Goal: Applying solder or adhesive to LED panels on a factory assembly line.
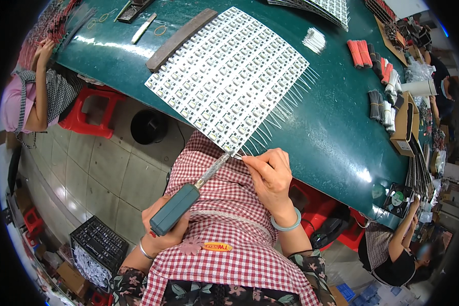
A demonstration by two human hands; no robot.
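My left hand is wrapped round the dark green body of a soldering gun. Its metal tip touches the near corner of a white panel of small circuit boards, set out in rows. Between the thumb and forefinger of my right hand is a thin white wire, its end at that same corner beside the tip. Several more white wires stick out along the panel's right edge. The panel lies on the green table, its near corner reaching past the table edge over my checked apron.
A dark bar lies along the panel's far left edge. White wires, red bundles and a cardboard box are to the right. More panels lie at the back. Co-workers sit left and right; a red stool stands left.
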